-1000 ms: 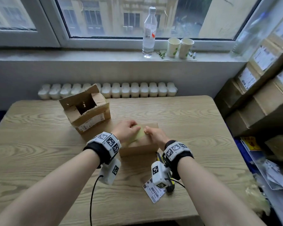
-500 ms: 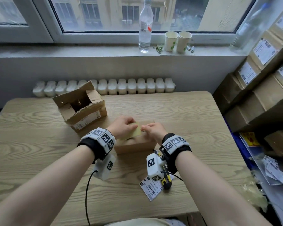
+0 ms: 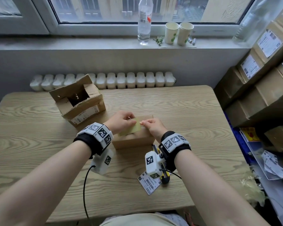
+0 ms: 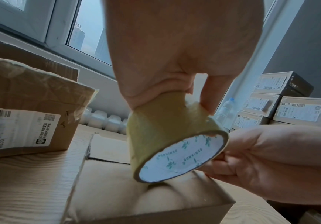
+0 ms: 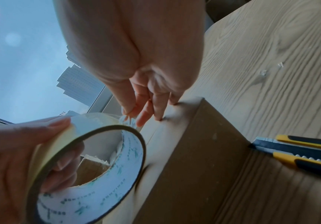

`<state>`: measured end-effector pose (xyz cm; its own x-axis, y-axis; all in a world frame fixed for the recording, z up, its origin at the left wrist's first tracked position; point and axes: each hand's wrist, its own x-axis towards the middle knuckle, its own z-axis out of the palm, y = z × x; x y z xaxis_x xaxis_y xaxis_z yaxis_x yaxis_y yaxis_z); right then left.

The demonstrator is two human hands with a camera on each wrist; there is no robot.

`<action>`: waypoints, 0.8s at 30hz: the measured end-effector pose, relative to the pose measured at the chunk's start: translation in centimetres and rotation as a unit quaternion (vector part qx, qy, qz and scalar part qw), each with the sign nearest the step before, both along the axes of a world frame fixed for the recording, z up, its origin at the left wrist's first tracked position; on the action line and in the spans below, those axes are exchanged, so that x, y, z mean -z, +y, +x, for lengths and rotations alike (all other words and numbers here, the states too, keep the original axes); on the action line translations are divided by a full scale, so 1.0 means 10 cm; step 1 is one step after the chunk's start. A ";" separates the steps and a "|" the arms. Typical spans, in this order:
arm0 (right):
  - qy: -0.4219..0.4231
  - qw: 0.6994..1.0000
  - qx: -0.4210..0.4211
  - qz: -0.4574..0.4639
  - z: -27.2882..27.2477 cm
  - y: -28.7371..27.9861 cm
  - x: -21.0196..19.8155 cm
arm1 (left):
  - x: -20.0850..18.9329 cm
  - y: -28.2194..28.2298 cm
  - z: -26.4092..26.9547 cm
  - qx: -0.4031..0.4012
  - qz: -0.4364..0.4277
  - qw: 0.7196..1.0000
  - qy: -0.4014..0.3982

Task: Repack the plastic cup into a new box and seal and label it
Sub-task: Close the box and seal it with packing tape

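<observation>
A small brown new box (image 3: 132,141) sits at the table's middle with its top flaps down (image 4: 107,189); the plastic cup is not visible. Just above it, my left hand (image 3: 121,122) grips a yellowish tape roll (image 3: 131,128), thumb outside and fingers through the core (image 5: 90,166). My right hand (image 3: 151,126) pinches the tape's free end at the roll's right edge (image 5: 134,116), with two of its fingers touching the box top. In the left wrist view the tape roll (image 4: 174,136) hangs tilted over the box.
The torn old box (image 3: 78,103) stands open at back left. A shipping label (image 3: 148,184) and a yellow-black utility knife (image 5: 299,154) lie near the front of the new box. Stacked labelled cartons (image 3: 260,79) fill the right side. A bottle and paper cups stand on the windowsill.
Both hands stay over the new box with the tape roll. The head view has tilted slightly; the right fingers remain at the tape's end.
</observation>
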<state>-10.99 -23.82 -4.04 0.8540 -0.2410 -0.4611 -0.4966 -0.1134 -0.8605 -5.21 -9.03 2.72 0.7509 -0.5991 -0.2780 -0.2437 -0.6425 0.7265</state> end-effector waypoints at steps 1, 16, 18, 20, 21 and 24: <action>-0.001 1.000 -0.001 0.009 -0.01 0.00 0.00 | 0.00 0.00 0.00 0.003 0.000 1.000 0.002; -0.045 0.984 0.068 0.161 -0.08 -0.01 0.02 | 0.00 0.09 -0.08 -0.011 -0.019 0.996 0.085; -0.052 0.982 0.073 0.167 -0.11 0.00 0.01 | 0.00 0.09 -0.08 -0.015 -0.019 0.995 0.096; -0.051 0.977 0.085 0.188 -0.14 0.00 -0.01 | -0.01 0.08 -0.08 -0.017 -0.021 0.994 0.105; -0.050 0.974 0.091 0.199 -0.15 -0.01 -0.01 | -0.02 0.08 -0.08 -0.016 -0.021 0.994 0.105; -0.055 0.976 0.080 0.193 -0.19 -0.02 -0.03 | -0.02 0.08 -0.09 -0.012 -0.013 0.996 0.092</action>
<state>-12.90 -24.02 -3.74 0.8692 -0.2024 -0.4512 -0.3827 0.3022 -0.8730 -6.15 -8.26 2.91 0.7034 -0.5901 -0.3962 -0.0899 -0.6268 0.7740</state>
